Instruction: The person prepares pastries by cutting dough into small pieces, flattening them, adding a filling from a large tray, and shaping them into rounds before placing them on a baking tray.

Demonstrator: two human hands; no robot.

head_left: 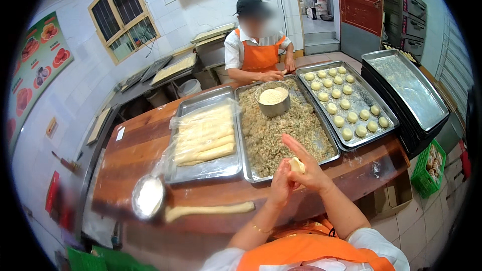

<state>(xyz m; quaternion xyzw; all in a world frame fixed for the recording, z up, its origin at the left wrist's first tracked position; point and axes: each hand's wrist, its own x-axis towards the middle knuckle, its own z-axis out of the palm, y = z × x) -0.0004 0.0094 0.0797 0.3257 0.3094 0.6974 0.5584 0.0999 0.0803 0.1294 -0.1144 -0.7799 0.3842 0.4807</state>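
Gripped between left hand [282,189] and right hand [310,174]: soft, pale dough [297,165], at the mix tray's [252,174] near edge. Left to right: round metal bowl [135,205], white powder [150,195]; smooth rope [211,210]; film-covered strips [207,138]; coarse, crumbly mix [271,143]; small, round buns [352,117].

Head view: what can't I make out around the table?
All in the head view:
Dough piece: underside and full shape, hidden by the left hand and right hand.
Dough strips: far outlines, blurred by the plastic sheet.
Chopped filling: the patch under the metal bowl, hidden by it.
Green thing, lower left: kind unclear, cut by the bottom edge.
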